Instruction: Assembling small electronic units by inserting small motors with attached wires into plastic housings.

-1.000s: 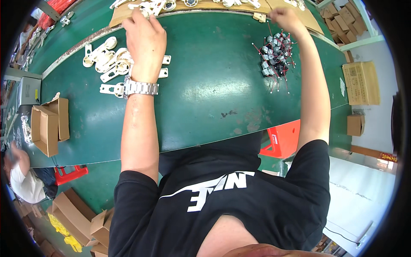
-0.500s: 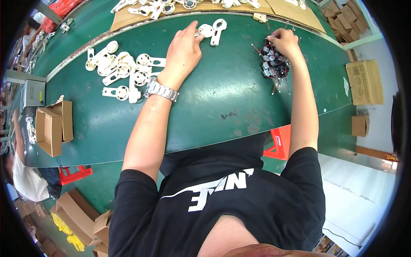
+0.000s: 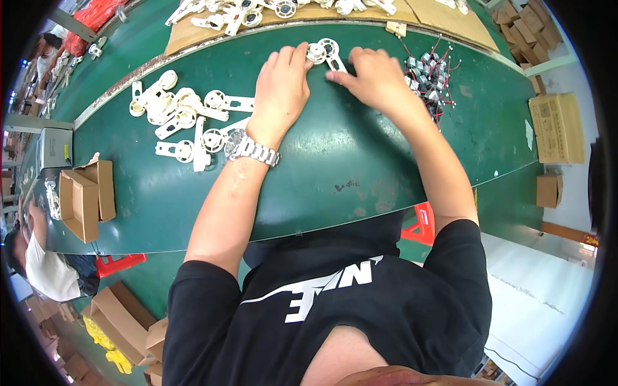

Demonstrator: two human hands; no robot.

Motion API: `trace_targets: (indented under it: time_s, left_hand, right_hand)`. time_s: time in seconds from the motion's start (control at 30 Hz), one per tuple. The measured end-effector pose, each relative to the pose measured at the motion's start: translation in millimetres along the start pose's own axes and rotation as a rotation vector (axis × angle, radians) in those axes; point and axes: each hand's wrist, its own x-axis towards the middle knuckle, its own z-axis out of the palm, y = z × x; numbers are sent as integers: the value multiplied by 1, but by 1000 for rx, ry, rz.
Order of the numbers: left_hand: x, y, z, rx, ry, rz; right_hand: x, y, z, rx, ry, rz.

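My left hand (image 3: 281, 90), a metal watch on its wrist, is closed at the far middle of the table. Its thumb and fingertips pinch the edge of a white plastic part with a round ring (image 3: 316, 53). Against that ring lies a second white plastic part (image 3: 329, 47), its slotted arm pointing toward my right hand. My right hand (image 3: 380, 78) is just right of it, thumb and forefinger apart, with nothing visible between them. Right of this hand is a pile of small motors with red and black wires (image 3: 432, 74), partly covered by my forearm.
Several similar white parts (image 3: 183, 116) lie heaped left of my left wrist. More white parts rest on cardboard (image 3: 412, 14) beyond the raised table edge. A small cream block (image 3: 396, 28) sits by that edge. Cardboard boxes (image 3: 78, 204) stand at left, where another person (image 3: 48, 264) sits.
My right hand has left the motor pile and moved left to the white parts. The slotted part has turned, its arm now pointing down and right. The left hand has shifted slightly right.
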Motion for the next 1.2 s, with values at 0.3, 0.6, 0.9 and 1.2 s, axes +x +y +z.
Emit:
trace_targets:
  time_s: [0.3,0.6,0.9,1.2]
  left_hand:
    - [-2,7,-2,21,-24,-38]
    - [-1,6,-6,2,-78,1]
    - [-5,2,-5,-34,-60,-15]
    - [-2,-1,0,11,-20,33]
  right_hand:
    - [64,32,-65,564,-299,148]
    - [193,56,-108,1493,17,114]
    - [115,17,-55,915,-117,158]
    - [36,127,-83,666,-89,349]
